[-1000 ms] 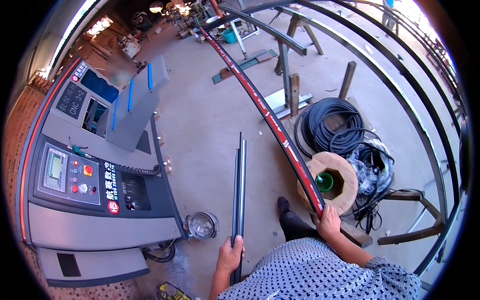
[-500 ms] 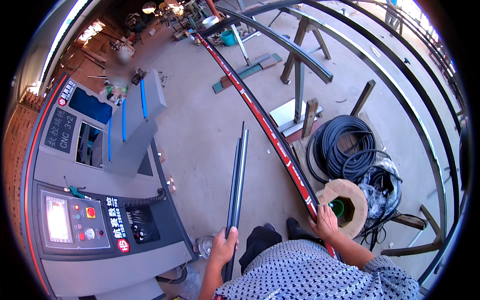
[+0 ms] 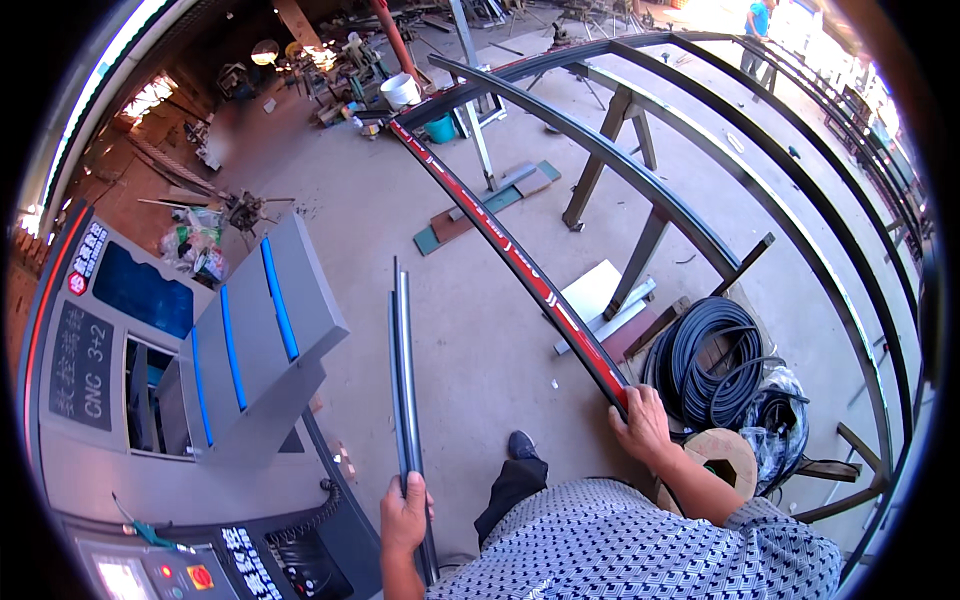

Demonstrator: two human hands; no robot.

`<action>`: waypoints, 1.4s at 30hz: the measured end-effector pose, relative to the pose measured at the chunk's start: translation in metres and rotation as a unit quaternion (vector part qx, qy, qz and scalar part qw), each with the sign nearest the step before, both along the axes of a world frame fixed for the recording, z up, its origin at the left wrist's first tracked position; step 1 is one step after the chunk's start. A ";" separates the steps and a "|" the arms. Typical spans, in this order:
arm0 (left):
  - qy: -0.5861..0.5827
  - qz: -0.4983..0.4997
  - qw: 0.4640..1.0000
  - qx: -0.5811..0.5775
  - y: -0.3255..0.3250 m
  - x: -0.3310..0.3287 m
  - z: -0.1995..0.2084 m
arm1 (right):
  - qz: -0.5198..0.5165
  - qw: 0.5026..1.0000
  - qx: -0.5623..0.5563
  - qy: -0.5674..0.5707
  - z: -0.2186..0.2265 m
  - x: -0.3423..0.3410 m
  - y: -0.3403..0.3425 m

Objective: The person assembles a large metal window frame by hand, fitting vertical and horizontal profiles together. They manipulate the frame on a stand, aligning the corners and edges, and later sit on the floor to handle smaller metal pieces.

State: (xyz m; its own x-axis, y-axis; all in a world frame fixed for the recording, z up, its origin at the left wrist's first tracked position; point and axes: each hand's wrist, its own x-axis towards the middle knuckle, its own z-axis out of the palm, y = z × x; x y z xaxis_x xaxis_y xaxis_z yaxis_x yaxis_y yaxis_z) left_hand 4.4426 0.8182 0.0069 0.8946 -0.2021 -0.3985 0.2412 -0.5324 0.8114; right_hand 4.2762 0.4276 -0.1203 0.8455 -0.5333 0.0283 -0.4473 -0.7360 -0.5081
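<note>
In my left hand [image 3: 405, 512] are long, slim dark-grey metal profiles [image 3: 405, 380], standing up in front of me and leaning slightly; the fingers are wrapped round their lower part. Over on the right, my right hand [image 3: 643, 425] is closed on the near end of a long black bar [image 3: 530, 268] with a red printed strip along its top. From there the bar runs away to the far left, meeting a dark crossbar. The palm side of my right hand is hidden.
A grey machine [image 3: 270, 385] with raised blue-edged covers stands at left. Right of the bar lie a black hose coil [image 3: 708, 365], a round wooden spool [image 3: 735, 455] and trestle legs [image 3: 600, 160]. Long dark bars [image 3: 800, 130] stretch across the right. A person [image 3: 757, 35] stands far off.
My view has turned and shifted forward; the machine's panel sits lower. Both hands keep their grips, the profiles now lean slightly left, and a shoe shows in front of me.
</note>
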 end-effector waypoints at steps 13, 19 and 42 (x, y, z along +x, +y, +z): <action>-0.061 -0.032 0.997 0.025 -0.033 0.299 0.053 | 0.075 0.956 0.154 -0.240 0.121 0.308 -0.041; -0.044 -0.038 0.996 0.065 -0.077 0.416 0.047 | 0.229 0.856 0.166 -0.433 0.199 0.454 -0.090; -0.034 -0.132 0.989 0.055 -0.169 0.866 0.024 | 0.327 0.735 0.080 -0.589 0.352 0.830 -0.159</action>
State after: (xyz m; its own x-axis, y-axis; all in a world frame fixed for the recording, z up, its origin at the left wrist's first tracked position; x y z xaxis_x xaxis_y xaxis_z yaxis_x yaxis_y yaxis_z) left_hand 5.3088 0.6493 0.0311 0.8415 -0.3918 -0.3721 0.0290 -0.6549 0.7552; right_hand 5.1060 0.2690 0.2317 0.3618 -0.0998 0.9269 0.7943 -0.4875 -0.3625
